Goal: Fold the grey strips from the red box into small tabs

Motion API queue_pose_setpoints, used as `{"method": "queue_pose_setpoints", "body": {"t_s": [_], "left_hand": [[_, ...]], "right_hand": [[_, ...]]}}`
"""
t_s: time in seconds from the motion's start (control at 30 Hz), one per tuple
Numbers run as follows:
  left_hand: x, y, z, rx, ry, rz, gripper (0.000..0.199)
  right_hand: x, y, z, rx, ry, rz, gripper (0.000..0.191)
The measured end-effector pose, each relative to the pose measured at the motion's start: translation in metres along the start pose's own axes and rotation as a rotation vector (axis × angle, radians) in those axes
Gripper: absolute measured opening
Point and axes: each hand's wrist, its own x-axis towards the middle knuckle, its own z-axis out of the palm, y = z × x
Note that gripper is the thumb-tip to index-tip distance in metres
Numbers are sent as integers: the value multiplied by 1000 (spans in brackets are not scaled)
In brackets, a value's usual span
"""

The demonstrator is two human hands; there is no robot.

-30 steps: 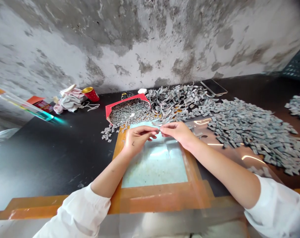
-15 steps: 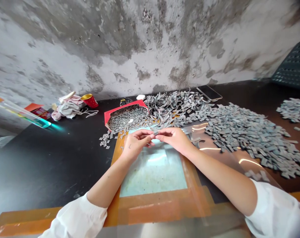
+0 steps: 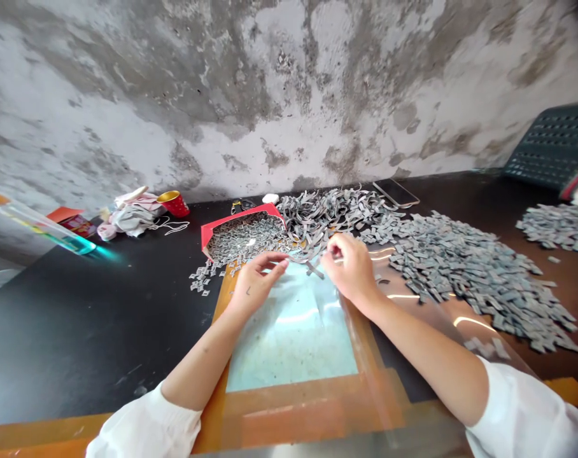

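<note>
My left hand (image 3: 258, 283) is over the far left part of a pale blue sheet (image 3: 293, 343), thumb and forefinger nearly together at the end of a thin curved grey strip (image 3: 299, 259). To its right, my right hand (image 3: 350, 266) has its fingers curled in; whatever they grip is hidden. The thin strip spans the gap between both hands. A short, flat grey strip (image 3: 314, 271) shows just below that gap. Beyond the hands is a tangled heap of grey strips (image 3: 327, 213). Left of it, a red-rimmed box (image 3: 205, 236) holds many small grey pieces.
A wide pile of short grey pieces (image 3: 470, 267) covers the right side, with a smaller pile (image 3: 556, 226) farther right. A phone (image 3: 396, 193), red cup (image 3: 173, 203), bundled cloth (image 3: 133, 213) and dark crate (image 3: 551, 149) stand near the wall. Orange tape (image 3: 298, 416) borders the sheet.
My hands were together at a small grey piece; now they are apart, the right hand farther right with fingers curled. A curved strip shows between them. The view has tilted slightly upward.
</note>
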Motion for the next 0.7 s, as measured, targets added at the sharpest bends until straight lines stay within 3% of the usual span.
{"method": "queue_pose_setpoints", "body": {"t_s": [0.1,0.23,0.33,0.5,0.6,0.7], "left_hand": [[11,-5,-20,306,232,168,28],[22,-20,-45,621,308,318,22],[26,-33,-51,729,265,326,23],[26,-39,-40,851,34,415,35],[28,-36,-34,893,-25,416,35],[29,-35,-32,869,11,390,29]], "right_hand": [[10,14,-11,-330,59,-35,7],[13,26,-14,-521,74,-74,13],[5,21,-2,-420,-51,-191,20],[-11,5,23,-259,-307,-363,28],[-11,5,27,-239,-353,-362,23],[-6,12,25,-213,-344,-322,24]]}}
